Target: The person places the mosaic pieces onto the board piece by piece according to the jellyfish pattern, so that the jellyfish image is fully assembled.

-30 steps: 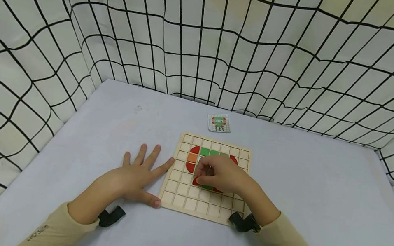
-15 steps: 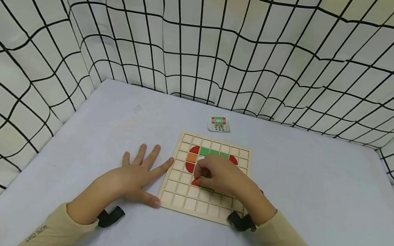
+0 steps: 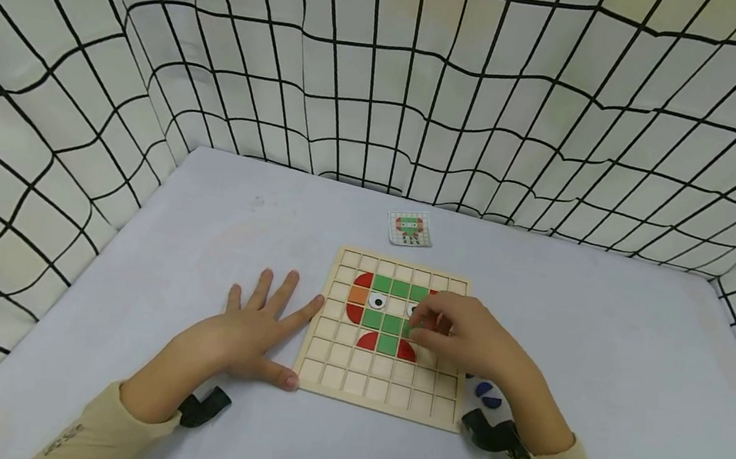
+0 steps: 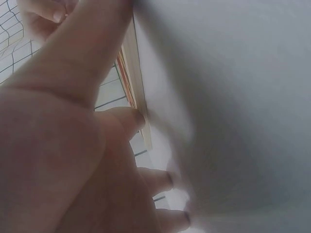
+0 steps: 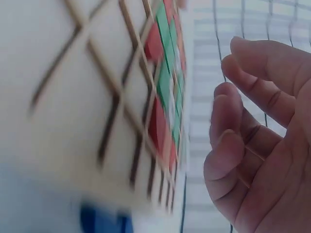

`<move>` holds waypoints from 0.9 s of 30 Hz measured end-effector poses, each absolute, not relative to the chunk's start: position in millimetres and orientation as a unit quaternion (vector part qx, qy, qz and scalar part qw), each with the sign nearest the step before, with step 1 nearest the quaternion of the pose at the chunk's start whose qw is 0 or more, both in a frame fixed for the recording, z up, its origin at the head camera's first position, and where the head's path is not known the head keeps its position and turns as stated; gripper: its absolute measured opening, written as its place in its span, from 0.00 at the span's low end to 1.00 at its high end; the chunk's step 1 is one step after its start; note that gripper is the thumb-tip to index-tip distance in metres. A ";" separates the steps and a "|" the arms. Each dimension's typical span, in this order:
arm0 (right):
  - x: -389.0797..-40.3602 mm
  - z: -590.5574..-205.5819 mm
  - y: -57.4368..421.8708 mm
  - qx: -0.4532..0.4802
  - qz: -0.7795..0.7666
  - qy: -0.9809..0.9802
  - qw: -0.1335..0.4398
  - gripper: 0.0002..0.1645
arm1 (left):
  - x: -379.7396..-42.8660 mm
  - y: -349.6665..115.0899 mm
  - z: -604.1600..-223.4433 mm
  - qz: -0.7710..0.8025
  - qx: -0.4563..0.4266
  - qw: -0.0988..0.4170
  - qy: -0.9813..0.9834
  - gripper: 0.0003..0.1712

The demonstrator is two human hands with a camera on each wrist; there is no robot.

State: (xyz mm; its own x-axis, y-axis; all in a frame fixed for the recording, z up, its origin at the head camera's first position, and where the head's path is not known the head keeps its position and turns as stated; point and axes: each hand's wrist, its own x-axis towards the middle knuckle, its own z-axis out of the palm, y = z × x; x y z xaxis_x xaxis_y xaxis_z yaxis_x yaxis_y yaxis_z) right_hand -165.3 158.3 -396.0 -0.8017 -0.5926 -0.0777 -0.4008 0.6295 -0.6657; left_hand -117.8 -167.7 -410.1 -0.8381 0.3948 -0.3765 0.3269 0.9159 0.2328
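A wooden grid board (image 3: 335, 376) lies on the table, bearing a face-like pattern of thin tiles. Green square tiles (image 3: 388, 344), an orange tile (image 3: 358, 295), round eye tiles (image 3: 377, 301) and red quarter-circle tiles (image 3: 366, 341) fill several cells. My left hand (image 3: 249, 338) rests flat with fingers spread, thumb and index fingertip at the board's left edge. Over the board's right half hovers my right hand (image 3: 468, 340), fingers loosely bent; the right wrist view shows nothing between thumb and fingertips (image 5: 226, 150). It hides part of the pattern's right side.
A small picture card (image 3: 410, 229) with a similar face pattern lies behind the board. Blue rounded pieces (image 3: 492, 402) sit just right of the board, beside my right wrist. Black netting (image 3: 370, 106) over white cloth walls surrounds the table.
My right hand has left the lower red tile and moved right and up off it, uncovering the eye tile, green tiles and blue pieces. The left hand stays put.
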 end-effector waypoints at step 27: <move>-160.0 -391.3 235.4 -0.103 -0.193 0.939 0.264 0.30 | -117.3 -168.4 -411.6 0.086 0.191 0.209 0.955 0.68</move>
State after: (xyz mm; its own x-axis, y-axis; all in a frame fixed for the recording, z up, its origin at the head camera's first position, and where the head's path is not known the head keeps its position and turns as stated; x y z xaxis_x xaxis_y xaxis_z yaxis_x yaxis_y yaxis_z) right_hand -160.0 235.4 -391.3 -0.8392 -0.2957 -0.4564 -0.0918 0.9042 -0.4171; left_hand -117.3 -168.4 -411.6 -0.8392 0.4017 -0.3665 0.3294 0.9118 0.2453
